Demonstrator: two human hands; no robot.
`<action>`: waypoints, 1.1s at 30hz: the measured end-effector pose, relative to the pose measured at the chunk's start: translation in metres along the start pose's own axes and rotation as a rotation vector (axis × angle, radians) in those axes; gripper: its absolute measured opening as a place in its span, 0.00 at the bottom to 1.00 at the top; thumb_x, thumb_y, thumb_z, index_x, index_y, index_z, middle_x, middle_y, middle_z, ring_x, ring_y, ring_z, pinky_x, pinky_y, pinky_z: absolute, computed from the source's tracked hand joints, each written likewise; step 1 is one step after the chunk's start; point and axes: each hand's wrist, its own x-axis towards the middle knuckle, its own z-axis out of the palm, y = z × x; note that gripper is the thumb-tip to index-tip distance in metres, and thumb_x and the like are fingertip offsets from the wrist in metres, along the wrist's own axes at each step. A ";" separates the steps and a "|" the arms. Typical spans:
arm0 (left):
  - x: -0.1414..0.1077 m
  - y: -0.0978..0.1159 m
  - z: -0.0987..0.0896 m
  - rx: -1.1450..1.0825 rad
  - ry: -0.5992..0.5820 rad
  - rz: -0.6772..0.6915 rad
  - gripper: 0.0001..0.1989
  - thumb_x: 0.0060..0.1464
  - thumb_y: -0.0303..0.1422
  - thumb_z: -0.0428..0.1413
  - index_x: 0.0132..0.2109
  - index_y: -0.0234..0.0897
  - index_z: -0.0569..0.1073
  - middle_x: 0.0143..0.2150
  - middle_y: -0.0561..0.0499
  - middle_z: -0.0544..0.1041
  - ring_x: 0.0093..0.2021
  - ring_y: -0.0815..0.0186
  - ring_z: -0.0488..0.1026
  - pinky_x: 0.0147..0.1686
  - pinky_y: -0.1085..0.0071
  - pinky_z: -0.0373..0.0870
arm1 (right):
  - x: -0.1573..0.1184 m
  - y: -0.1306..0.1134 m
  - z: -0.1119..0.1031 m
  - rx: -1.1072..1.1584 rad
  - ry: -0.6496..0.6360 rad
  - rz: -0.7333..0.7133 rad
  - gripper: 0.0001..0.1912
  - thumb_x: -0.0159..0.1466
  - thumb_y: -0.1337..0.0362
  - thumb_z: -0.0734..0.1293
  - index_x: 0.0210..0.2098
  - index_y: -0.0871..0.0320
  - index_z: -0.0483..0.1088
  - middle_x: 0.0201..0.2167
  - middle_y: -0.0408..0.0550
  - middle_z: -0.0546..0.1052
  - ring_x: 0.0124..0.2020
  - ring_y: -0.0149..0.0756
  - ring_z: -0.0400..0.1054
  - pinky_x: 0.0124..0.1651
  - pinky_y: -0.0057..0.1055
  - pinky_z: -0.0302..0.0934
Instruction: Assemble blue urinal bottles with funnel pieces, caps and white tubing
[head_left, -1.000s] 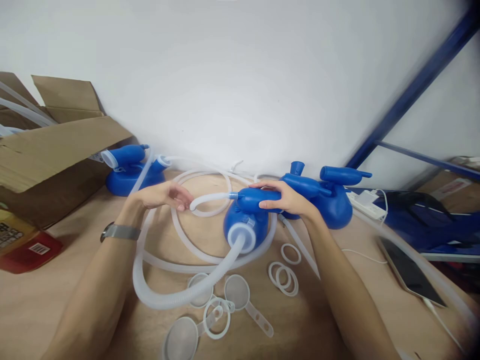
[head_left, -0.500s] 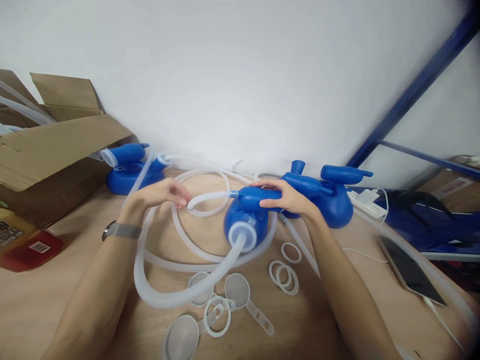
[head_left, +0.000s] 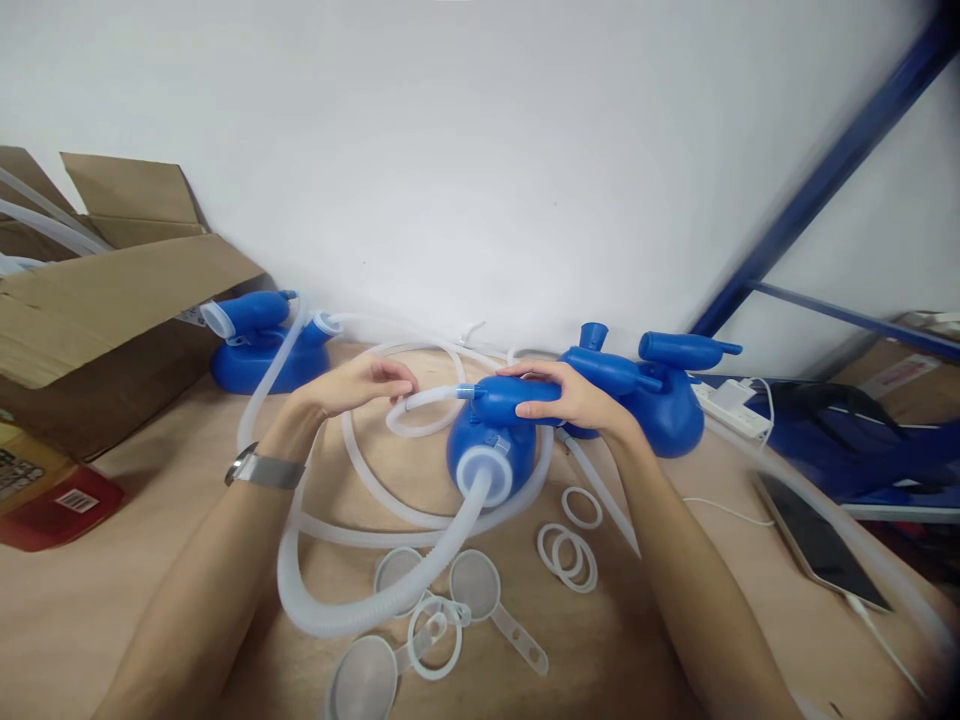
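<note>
My right hand (head_left: 562, 395) is wrapped round a blue bottle-shaped part (head_left: 499, 400), which lies over a round blue container (head_left: 465, 455). A thin translucent tube (head_left: 431, 397) runs left from the part's narrow end and curls into a loop. My left hand (head_left: 386, 382) pinches at this tube near its bend, fingertips together. From the container's white-rimmed mouth (head_left: 475, 468) a thick ribbed hose (head_left: 352, 615) curves down and to the left. More tubing lies coiled on the table behind and around the container.
White rings (head_left: 582, 507) and round mesh lids (head_left: 475, 585) lie in front. Blue containers (head_left: 671, 410) stand right, another (head_left: 262, 365) left. A cardboard box (head_left: 127, 310) and red-yellow pack (head_left: 60, 500) are at left; a tablet (head_left: 821, 540) and power strip (head_left: 731, 405) at right.
My left hand has moved right, along the thin tube towards the blue part, and the tube's loop has shifted. The thick hose's bend has moved slightly right and down. My right hand keeps its hold.
</note>
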 end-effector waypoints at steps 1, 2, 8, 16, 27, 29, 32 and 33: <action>0.001 0.006 0.004 0.017 0.013 0.005 0.15 0.55 0.44 0.68 0.39 0.36 0.85 0.36 0.46 0.84 0.37 0.65 0.76 0.41 0.71 0.74 | 0.000 0.001 0.000 0.002 0.001 0.004 0.31 0.56 0.48 0.80 0.56 0.49 0.80 0.58 0.49 0.81 0.60 0.55 0.74 0.67 0.53 0.65; 0.002 0.011 0.008 0.024 0.040 0.009 0.15 0.55 0.44 0.68 0.39 0.36 0.85 0.38 0.46 0.84 0.38 0.64 0.77 0.42 0.70 0.74 | 0.000 0.002 0.000 0.005 0.003 0.005 0.31 0.56 0.48 0.80 0.57 0.49 0.80 0.58 0.49 0.82 0.60 0.55 0.75 0.67 0.53 0.65; 0.006 0.013 0.015 -0.115 0.226 -0.020 0.17 0.49 0.44 0.73 0.41 0.37 0.86 0.40 0.44 0.86 0.40 0.63 0.79 0.43 0.71 0.75 | 0.001 0.003 -0.001 0.001 0.007 -0.004 0.30 0.56 0.49 0.80 0.56 0.49 0.80 0.58 0.49 0.81 0.60 0.55 0.74 0.68 0.53 0.64; 0.004 0.000 0.008 -0.119 0.204 -0.012 0.19 0.40 0.40 0.77 0.39 0.38 0.87 0.39 0.43 0.86 0.40 0.60 0.81 0.42 0.68 0.77 | 0.000 0.001 -0.001 -0.026 0.007 -0.013 0.30 0.57 0.49 0.80 0.57 0.49 0.79 0.58 0.49 0.81 0.60 0.55 0.74 0.67 0.54 0.65; 0.019 0.002 0.030 -0.197 0.375 0.055 0.16 0.38 0.40 0.77 0.32 0.35 0.86 0.33 0.43 0.85 0.36 0.61 0.79 0.37 0.69 0.74 | 0.001 0.000 0.000 -0.019 0.011 -0.014 0.30 0.56 0.48 0.80 0.56 0.49 0.79 0.58 0.49 0.81 0.61 0.55 0.74 0.68 0.54 0.64; 0.018 0.010 0.034 -0.155 0.392 0.049 0.17 0.40 0.41 0.76 0.36 0.35 0.87 0.35 0.43 0.85 0.37 0.60 0.80 0.39 0.68 0.75 | 0.000 0.002 -0.001 -0.024 0.017 -0.012 0.31 0.56 0.48 0.80 0.56 0.49 0.79 0.58 0.50 0.81 0.61 0.56 0.73 0.69 0.55 0.64; 0.015 0.018 0.033 -0.057 0.327 0.052 0.18 0.44 0.42 0.75 0.40 0.36 0.87 0.39 0.42 0.86 0.40 0.58 0.81 0.43 0.65 0.76 | 0.000 0.004 -0.002 -0.023 0.017 -0.009 0.32 0.55 0.49 0.81 0.57 0.49 0.79 0.59 0.50 0.81 0.62 0.56 0.73 0.69 0.55 0.63; 0.013 0.018 0.032 -0.036 0.283 0.056 0.18 0.44 0.43 0.74 0.40 0.36 0.87 0.39 0.42 0.86 0.41 0.58 0.81 0.44 0.65 0.76 | -0.001 0.004 -0.002 -0.021 0.014 -0.009 0.32 0.55 0.49 0.81 0.56 0.49 0.79 0.59 0.50 0.80 0.63 0.56 0.73 0.69 0.55 0.63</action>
